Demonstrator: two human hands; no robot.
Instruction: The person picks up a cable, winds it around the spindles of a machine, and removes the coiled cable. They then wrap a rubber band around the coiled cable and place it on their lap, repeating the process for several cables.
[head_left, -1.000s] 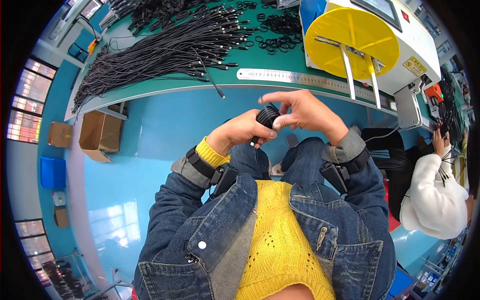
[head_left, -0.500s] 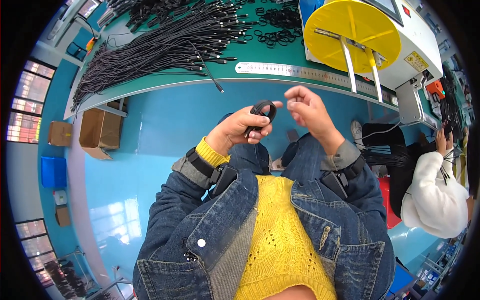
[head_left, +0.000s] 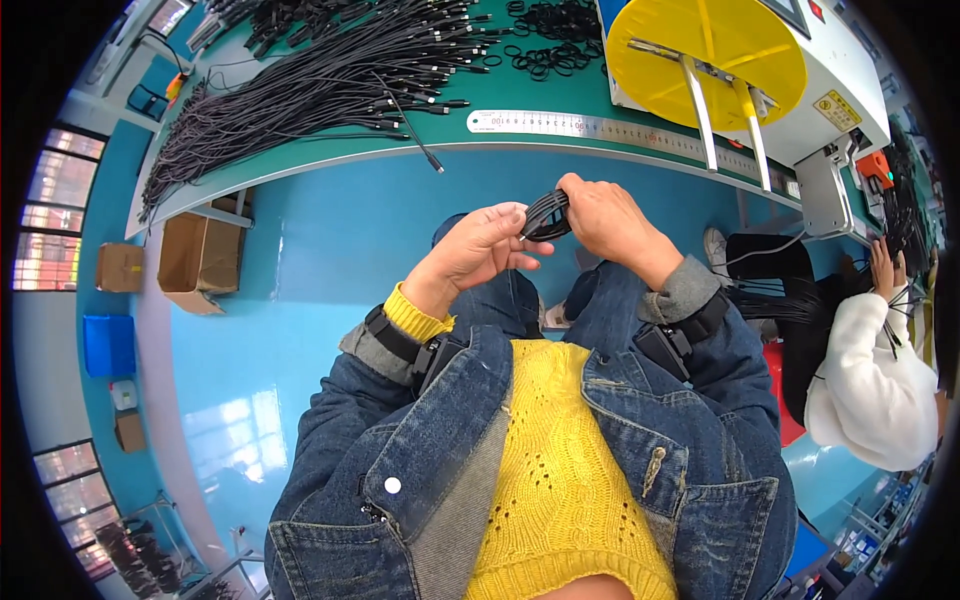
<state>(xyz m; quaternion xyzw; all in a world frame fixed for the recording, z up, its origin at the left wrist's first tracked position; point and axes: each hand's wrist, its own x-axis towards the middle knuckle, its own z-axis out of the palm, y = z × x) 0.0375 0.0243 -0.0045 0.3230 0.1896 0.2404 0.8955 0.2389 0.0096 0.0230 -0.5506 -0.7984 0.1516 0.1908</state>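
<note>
A small coil of black cable (head_left: 547,214) is held between both hands above my lap. My left hand (head_left: 476,250) pinches its near side with thumb and fingers. My right hand (head_left: 606,221) grips the far side, fingers curled over the loops. Both hands hover in front of the green workbench (head_left: 330,150), over the blue floor. Each wrist carries a black strap below a denim cuff.
On the bench lie a large spread of black cables (head_left: 310,80), several black rubber rings (head_left: 545,40) and a metal ruler (head_left: 600,128). A white machine with a yellow disc (head_left: 715,55) stands at the right. A person in white (head_left: 865,370) works at the right; cardboard boxes (head_left: 200,260) sit under the bench.
The hands first parted a little, then closed together again on the cable coil. The coil now shows as flattened loops between the fingers.
</note>
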